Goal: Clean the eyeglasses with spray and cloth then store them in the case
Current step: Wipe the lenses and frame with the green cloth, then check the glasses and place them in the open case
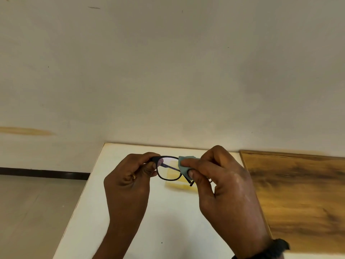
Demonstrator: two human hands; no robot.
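White table beside wooden tabletop; pale wall.

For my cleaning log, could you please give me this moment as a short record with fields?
stage: wiping a lens; glasses not yet in a case
left grip: pinches the left end of the eyeglasses, held above the white table
right grip: pinches the blue cloth over the lens on the person's right
on table: pale yellow object, identity unclear
spray: not in view
beside table: wooden surface
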